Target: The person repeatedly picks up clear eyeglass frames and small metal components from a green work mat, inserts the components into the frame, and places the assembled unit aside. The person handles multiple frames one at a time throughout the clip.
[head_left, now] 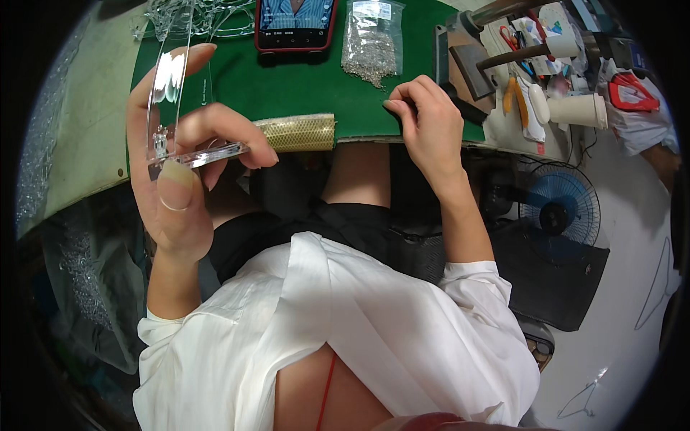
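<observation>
My left hand (180, 219) is raised over the table's left front edge, closed on a bent clear plastic piece (215, 153). One arm of that piece lies between thumb and fingers; the other rises past the fingertips with bright glare on it. My right hand (435, 133) rests at the front edge of the green mat, thumb and forefinger pinched together; whatever is between them is too small to make out. Just beyond those fingertips lies an open clear bag (371, 43) of small silvery parts, some spilling from its mouth. A gold mesh-patterned roll (302, 132) lies along the edge between my hands.
A phone (295, 25) with a lit screen stands at the back. Clear plastic pieces (223, 18) are heaped at the back left. On the right are a metal press-like device (471, 72), orange-handled pliers (514, 97) and a white cup (578, 110). A blue fan (557, 212) stands below.
</observation>
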Available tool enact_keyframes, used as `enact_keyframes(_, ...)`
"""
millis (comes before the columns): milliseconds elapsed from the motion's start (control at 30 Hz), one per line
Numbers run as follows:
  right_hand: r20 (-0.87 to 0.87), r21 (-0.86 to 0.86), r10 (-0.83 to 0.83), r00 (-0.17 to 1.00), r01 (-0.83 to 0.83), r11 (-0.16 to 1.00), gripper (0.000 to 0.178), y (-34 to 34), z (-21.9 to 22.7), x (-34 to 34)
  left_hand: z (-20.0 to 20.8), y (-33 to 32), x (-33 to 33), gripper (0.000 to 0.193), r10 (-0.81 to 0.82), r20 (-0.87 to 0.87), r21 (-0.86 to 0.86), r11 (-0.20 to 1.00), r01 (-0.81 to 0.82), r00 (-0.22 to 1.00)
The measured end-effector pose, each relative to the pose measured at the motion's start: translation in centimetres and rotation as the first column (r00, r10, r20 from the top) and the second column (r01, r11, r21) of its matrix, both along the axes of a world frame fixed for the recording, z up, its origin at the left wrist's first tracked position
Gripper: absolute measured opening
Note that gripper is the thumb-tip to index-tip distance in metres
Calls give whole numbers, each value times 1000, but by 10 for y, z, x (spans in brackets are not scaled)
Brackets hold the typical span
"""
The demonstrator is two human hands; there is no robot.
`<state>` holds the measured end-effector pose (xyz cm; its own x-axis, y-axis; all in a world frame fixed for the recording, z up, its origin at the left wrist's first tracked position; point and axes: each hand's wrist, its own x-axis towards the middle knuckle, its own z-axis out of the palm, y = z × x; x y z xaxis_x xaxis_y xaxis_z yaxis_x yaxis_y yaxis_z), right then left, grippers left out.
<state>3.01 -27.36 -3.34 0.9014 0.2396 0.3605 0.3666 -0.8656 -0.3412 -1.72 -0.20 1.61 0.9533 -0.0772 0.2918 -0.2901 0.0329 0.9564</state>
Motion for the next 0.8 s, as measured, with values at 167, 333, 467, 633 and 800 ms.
enact_keyframes(167, 32, -77, 35, 999, -32, 996, 11, 1, 0, -4, 0, -7, -3, 99, 21, 23, 0, 1000, -21, 1000)
enact_keyframes(333, -16, 61, 111, 994, -109, 992, 9, -9, -4, 0, -3, -24, -8, 102, -10, 32, -33, 999, 11, 999)
enact_keyframes(467, -129, 468, 198, 972, -116, 876, 6, -19, 13, 2, -4, -35, 0, 87, -242, 104, -33, 969, 247, 965)
enact_keyframes(633, -12, 641, 344, 939, -257, 723, 12, -16, 39, -2, -3, -61, 12, 72, -465, 71, 46, 885, 463, 882)
enact_keyframes(800, 311, 392, 451, 836, -546, 740, 31, 5, 92, -20, -7, -88, 14, 73, -511, 64, 92, 858, 505, 857)
